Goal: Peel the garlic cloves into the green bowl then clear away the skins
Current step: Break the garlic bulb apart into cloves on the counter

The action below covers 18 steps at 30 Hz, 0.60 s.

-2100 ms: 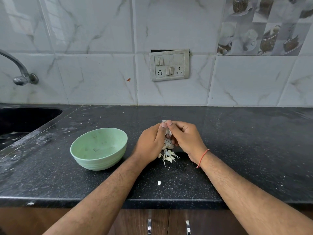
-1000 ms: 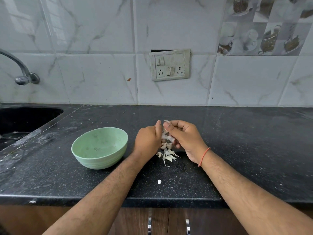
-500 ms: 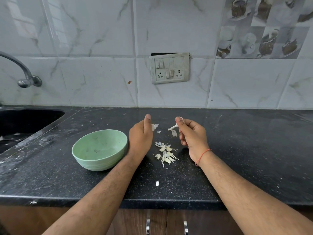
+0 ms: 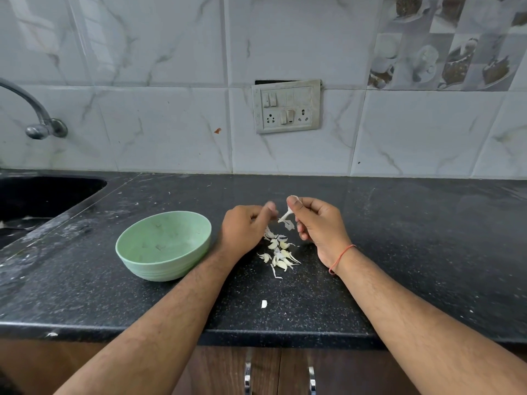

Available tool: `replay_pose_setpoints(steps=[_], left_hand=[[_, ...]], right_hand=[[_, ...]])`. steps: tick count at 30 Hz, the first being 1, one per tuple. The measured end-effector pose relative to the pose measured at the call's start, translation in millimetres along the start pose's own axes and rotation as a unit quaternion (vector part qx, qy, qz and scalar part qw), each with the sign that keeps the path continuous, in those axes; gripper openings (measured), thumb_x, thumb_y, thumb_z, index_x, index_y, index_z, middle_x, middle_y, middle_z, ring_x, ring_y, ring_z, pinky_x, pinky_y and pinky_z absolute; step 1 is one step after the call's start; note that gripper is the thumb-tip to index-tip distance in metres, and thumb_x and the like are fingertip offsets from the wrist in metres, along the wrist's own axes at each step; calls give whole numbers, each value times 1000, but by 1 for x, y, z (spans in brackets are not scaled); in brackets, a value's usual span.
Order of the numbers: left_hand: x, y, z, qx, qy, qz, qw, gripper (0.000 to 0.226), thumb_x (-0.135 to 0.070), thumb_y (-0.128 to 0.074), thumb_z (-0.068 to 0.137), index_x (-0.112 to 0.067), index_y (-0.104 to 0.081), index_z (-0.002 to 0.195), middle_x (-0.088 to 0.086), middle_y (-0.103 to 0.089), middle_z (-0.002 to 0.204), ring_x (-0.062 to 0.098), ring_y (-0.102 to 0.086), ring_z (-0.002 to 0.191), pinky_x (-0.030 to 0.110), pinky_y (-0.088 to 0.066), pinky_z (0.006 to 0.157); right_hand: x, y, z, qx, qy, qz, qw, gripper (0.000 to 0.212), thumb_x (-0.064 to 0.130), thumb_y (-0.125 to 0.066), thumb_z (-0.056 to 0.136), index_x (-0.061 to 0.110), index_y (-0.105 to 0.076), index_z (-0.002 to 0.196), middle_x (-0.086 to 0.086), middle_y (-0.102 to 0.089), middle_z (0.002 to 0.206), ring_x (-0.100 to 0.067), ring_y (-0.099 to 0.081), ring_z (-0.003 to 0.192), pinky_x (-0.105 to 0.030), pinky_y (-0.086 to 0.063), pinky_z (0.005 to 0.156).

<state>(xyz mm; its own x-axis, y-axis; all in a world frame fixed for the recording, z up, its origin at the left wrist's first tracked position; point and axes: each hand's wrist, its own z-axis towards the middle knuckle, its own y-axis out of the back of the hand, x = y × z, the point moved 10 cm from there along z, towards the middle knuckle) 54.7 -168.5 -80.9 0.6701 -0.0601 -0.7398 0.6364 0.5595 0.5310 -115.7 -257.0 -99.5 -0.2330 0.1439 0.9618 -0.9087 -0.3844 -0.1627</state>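
The pale green bowl [image 4: 162, 243] stands on the black counter [image 4: 413, 252], left of my hands. Only a few faint specks show inside it. A small pile of garlic cloves and papery skins [image 4: 278, 253] lies between my wrists. Just above the pile, my right hand [image 4: 320, 223] pinches a white garlic piece with loose skin [image 4: 286, 217] between thumb and fingertips. My left hand [image 4: 245, 226] hovers close beside it with curled fingers and a motion-blurred thumb. Whether it holds anything is hidden.
One white skin scrap [image 4: 264, 303] lies alone near the counter's front edge. A dark sink [image 4: 42, 195] with a tap [image 4: 37, 121] sits at the far left. A switch and socket plate [image 4: 286, 108] hangs on the tiled wall behind.
My hands pulled apart from a joined grip over the pile, then the left drew back toward the right. More skins lie in the pile. The bowl stayed put.
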Motion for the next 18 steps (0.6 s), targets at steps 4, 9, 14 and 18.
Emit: replay_pose_setpoints(steps=[4,9,14,18], left_hand=[[5,1,-2,-10,28,-58,998,65,-53,-32,114,-29,-86,85,-19,-79,81,-7,-72,88,15,-48,86],[-9,12,-5,-70,-62,-37,995,34,-48,-54,105,-29,-82,102,-23,-76,92,-6,-68,97,27,-54,91],[-29,-3,-13,-35,-150,99,983,23,-58,-58,93,-37,-65,93,-23,-66,99,1,-56,104,39,-36,96],[-33,-15,-12,27,-174,92,980,28,-52,-56,102,-36,-60,80,-17,-63,73,3,-59,74,35,-48,71]], right_hand=[[4,-4,-3,16,3,1,1000,44,37,-86,86,0,-75,107,-2,-58,61,-15,-52,53,-27,-44,45],[4,-5,-4,23,-5,0,1000,40,37,-85,87,2,-75,103,-2,-61,64,-14,-55,53,-27,-47,46],[7,-11,-6,46,-10,-8,999,34,39,-80,92,6,-71,94,-5,-67,68,-15,-56,53,-26,-47,46],[8,-18,-10,74,-5,-29,997,44,43,-79,91,1,-66,99,-8,-71,73,-17,-57,52,-29,-51,47]])
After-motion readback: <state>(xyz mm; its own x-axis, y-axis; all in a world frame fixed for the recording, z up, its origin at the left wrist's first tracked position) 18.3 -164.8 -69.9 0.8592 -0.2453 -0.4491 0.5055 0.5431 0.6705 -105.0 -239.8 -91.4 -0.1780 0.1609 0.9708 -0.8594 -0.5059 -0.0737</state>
